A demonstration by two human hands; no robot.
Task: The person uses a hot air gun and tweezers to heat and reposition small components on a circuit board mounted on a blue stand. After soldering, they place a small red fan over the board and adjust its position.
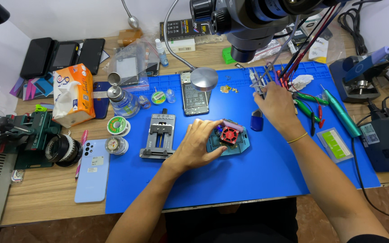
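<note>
My left hand [198, 145] rests on the blue work mat [248, 175], its fingers touching a teal heating plate with a small red fan [230, 135] on it. It steadies the plate and does not enclose it. My right hand [275, 104] reaches to the back of the mat, its fingers among a row of tweezers and thin tools [258, 81]; whether it grips one is hidden. A small blue bottle [256, 120] stands just left of that hand. An opened phone [194, 96] lies face down further left, under a round lamp head [204, 78].
A metal phone clamp [160, 136] sits left of my left hand. Solder spools [118, 125], a pump bottle [121, 99], a tissue pack [73, 94] and a light blue phone [92, 171] lie to the left. A microscope head [248, 22] hangs above. Pliers and a green pen tool [341, 112] lie right.
</note>
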